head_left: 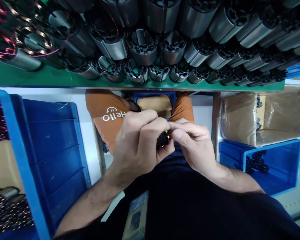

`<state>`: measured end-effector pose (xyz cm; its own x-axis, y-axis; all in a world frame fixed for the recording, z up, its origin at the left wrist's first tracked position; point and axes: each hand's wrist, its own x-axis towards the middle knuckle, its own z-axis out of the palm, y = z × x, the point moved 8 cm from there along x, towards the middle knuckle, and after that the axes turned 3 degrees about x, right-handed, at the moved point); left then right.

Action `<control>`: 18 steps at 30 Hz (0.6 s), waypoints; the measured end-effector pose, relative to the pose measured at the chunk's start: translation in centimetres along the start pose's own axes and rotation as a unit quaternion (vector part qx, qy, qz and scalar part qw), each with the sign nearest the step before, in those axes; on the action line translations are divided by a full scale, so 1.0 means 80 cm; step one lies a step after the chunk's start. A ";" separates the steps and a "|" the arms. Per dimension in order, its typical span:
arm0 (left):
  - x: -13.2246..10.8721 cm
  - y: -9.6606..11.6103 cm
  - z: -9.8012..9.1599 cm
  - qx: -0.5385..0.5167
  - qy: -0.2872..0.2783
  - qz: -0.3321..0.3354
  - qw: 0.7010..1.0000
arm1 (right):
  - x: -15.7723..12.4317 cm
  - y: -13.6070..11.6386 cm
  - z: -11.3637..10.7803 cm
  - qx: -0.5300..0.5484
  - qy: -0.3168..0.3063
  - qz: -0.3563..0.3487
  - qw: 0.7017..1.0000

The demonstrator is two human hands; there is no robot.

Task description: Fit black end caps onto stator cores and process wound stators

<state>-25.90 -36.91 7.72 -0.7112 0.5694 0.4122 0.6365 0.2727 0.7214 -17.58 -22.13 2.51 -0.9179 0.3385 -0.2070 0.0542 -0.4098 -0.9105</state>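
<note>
My left hand (140, 143) is closed around a small motor stator (163, 139), with its dark core and copper-coloured windings showing between the thumb and fingers. Most of the stator is hidden by that hand. My right hand (193, 141) pinches thumb against index finger at the stator's upper right edge. Between those fingertips a thin wire (173, 127) shows faintly. Both hands are held in front of my body, above my lap and below the edge of the green bench.
Rows of metal stator cores (142, 46) stand on the green bench (110, 82), some at left with copper or pink wire. Blue crates (52, 133) with wound parts are at left. At right, a plastic-lined cardboard box (240, 116) rests above a blue bin (277, 166) holding black parts.
</note>
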 end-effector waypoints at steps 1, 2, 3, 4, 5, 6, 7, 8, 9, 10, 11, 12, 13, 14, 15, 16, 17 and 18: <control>-0.001 0.001 0.002 -0.001 0.001 0.014 1.000 | 0.001 -0.002 0.000 0.007 0.000 -0.006 1.000; -0.002 0.002 0.003 -0.006 0.001 0.022 1.000 | 0.002 -0.006 0.001 0.011 -0.001 -0.011 1.000; -0.003 0.000 0.005 -0.012 -0.002 0.021 1.000 | 0.004 -0.010 0.003 0.011 -0.003 -0.013 1.000; -0.003 -0.002 0.006 -0.020 -0.008 0.014 1.000 | 0.005 -0.014 0.004 0.007 -0.004 -0.013 1.000; -0.002 -0.005 0.008 -0.027 -0.017 0.003 0.999 | 0.007 -0.019 0.005 -0.001 -0.008 -0.014 1.000; -0.002 -0.006 0.008 -0.032 -0.024 -0.006 0.999 | 0.008 -0.025 0.006 -0.012 -0.016 -0.013 1.000; -0.002 -0.006 0.007 -0.033 -0.031 -0.013 0.999 | 0.010 -0.031 0.008 -0.029 -0.028 -0.013 0.999; -0.001 -0.004 0.005 -0.032 -0.035 -0.014 0.999 | 0.012 -0.038 0.009 -0.051 -0.045 -0.017 0.998; 0.000 0.000 0.001 -0.025 -0.035 -0.010 0.999 | 0.015 -0.046 0.010 -0.079 -0.067 -0.026 0.994; 0.002 0.005 -0.004 -0.016 -0.029 -0.002 0.999 | 0.017 -0.055 0.011 -0.114 -0.091 -0.039 0.989; 0.005 0.010 -0.010 -0.008 -0.022 0.004 1.000 | 0.020 -0.065 0.011 -0.156 -0.115 -0.059 0.979; 0.008 0.013 -0.014 -0.012 -0.019 0.002 1.000 | 0.023 -0.077 0.011 -0.202 -0.137 -0.087 0.966; 0.011 0.011 -0.014 -0.036 -0.034 -0.016 0.999 | 0.025 -0.091 0.012 -0.251 -0.160 -0.124 0.947; 0.014 0.004 -0.007 -0.088 -0.069 -0.055 0.992 | 0.025 -0.103 0.015 -0.304 -0.186 -0.164 0.920; 0.012 -0.006 0.007 -0.173 -0.130 -0.114 0.970 | 0.023 -0.114 0.017 -0.355 -0.212 -0.200 0.888; 0.004 -0.016 0.028 -0.275 -0.208 -0.186 0.920 | 0.020 -0.121 0.020 -0.395 -0.241 -0.226 0.857; -0.010 -0.022 0.050 -0.371 -0.284 -0.258 0.845 | 0.017 -0.124 0.021 -0.420 -0.267 -0.238 0.834; -0.025 -0.026 0.066 -0.438 -0.333 -0.315 0.773 | 0.014 -0.124 0.019 -0.429 -0.286 -0.228 0.826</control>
<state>-24.24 -34.57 2.44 -0.3014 0.8898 -0.3426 -0.4282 0.1947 0.8824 -19.77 -18.98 11.81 -0.9420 -0.2643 0.2067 -0.3149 0.4834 -0.8168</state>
